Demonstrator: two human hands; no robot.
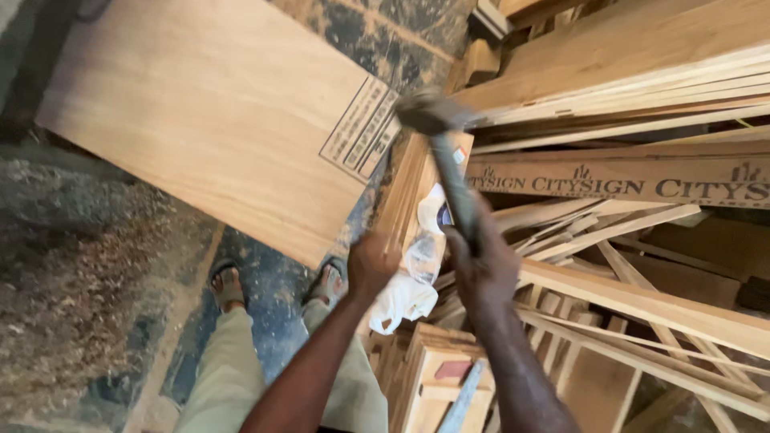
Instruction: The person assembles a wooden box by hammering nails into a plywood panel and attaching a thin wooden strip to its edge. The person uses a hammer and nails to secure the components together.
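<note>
My right hand [484,269] grips the handle of a hammer [449,152], raised and blurred, its metal head up near the corner of a plywood sheet [216,112]. My left hand [371,263] is closed around something small against a narrow wooden piece [409,192]; what it pinches is too blurred to tell. A white plastic bag [405,297] lies between my two hands on the wood.
Stacked timber strips and boards [626,72] fill the right side, with a printed cardboard strip [626,180] across them. A small wooden frame or box [441,377] sits below my hands. My sandalled feet [228,285] stand on a dusty floor with sawdust [72,281] at left.
</note>
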